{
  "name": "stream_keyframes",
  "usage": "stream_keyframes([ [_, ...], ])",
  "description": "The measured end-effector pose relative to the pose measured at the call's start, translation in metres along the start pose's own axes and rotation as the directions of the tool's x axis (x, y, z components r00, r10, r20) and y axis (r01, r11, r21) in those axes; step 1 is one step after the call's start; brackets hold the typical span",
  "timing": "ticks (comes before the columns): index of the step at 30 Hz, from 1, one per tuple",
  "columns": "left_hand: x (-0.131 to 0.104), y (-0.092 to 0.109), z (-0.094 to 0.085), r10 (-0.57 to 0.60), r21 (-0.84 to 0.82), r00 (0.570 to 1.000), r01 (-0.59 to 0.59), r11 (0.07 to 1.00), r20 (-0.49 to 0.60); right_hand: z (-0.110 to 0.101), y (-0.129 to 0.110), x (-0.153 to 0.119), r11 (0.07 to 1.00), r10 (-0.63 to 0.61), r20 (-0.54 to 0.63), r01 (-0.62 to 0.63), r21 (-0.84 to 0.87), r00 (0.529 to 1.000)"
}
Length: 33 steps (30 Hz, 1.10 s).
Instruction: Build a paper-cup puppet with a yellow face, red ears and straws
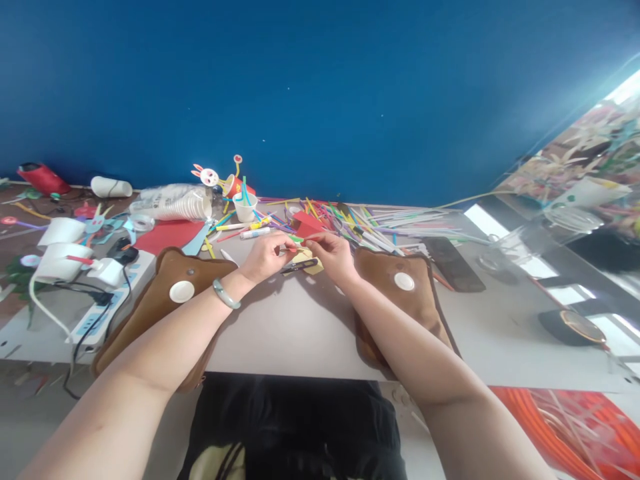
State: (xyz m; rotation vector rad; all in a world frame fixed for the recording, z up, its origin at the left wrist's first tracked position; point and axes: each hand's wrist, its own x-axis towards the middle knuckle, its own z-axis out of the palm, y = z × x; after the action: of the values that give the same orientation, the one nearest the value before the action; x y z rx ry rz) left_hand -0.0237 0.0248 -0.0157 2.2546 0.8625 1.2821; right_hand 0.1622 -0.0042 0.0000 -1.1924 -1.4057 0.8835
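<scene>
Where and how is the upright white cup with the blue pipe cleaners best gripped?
Probably by its outer wall, just below the rim, the left hand coming from the near side. The white cup stands upright, its round wall facing the person; pipe cleaners rise from its mouth, hindering a grasp from above, and a red cup sits close behind.

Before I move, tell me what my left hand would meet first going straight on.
The left hand would likely meet the right hand, its fingertips just across; exact depth is hard to judge.
</scene>
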Motion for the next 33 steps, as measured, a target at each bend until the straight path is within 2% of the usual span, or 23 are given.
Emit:
stream_keyframes([
  [2,-0.001,0.003,-0.001,0.026,0.057,0.999,-0.029,0.998,0.047,0.000,0.000,-0.001,0.999,0.001,-0.008,-0.002,-0.040,1.000],
  [4,-0.002,0.006,-0.003,0.053,0.158,0.989,-0.076,0.984,0.141,0.000,0.002,-0.001,0.998,0.007,-0.017,-0.008,-0.070,1.000],
  [8,-0.004,0.013,-0.005,0.003,0.394,0.930,-0.159,0.905,0.368,0.000,0.009,0.002,0.995,0.006,-0.052,-0.011,-0.099,0.999],
  [12,-0.004,0.018,-0.007,-0.050,0.512,0.881,-0.227,0.829,0.471,0.000,0.017,0.005,0.990,0.032,-0.067,-0.041,-0.135,0.997],
  [18,-0.003,0.023,-0.011,-0.109,0.595,0.855,-0.256,0.762,0.508,-0.002,0.021,0.007,0.975,0.038,-0.073,-0.053,-0.214,0.997],
  [23,0.000,0.022,-0.012,-0.182,0.679,0.881,-0.189,0.710,0.436,-0.002,0.026,0.008,0.966,0.002,-0.077,-0.022,-0.258,0.997],
  [25,0.001,0.020,-0.012,-0.227,0.694,0.878,-0.151,0.704,0.421,-0.001,0.028,0.008,0.965,-0.018,-0.073,-0.002,-0.264,0.997],
  [28,0.002,0.015,-0.020,-0.308,0.661,0.842,-0.075,0.747,0.444,0.000,0.030,0.007,0.962,-0.050,-0.060,0.032,-0.273,0.997],
  [31,0.003,0.011,-0.039,-0.399,0.602,0.781,0.037,0.798,0.481,0.000,0.031,0.006,0.963,-0.052,-0.053,0.036,-0.267,0.997],
  [33,0.006,0.010,-0.053,-0.471,0.608,0.751,0.117,0.785,0.463,0.000,0.031,0.006,0.965,-0.044,-0.049,0.030,-0.259,0.998],
])
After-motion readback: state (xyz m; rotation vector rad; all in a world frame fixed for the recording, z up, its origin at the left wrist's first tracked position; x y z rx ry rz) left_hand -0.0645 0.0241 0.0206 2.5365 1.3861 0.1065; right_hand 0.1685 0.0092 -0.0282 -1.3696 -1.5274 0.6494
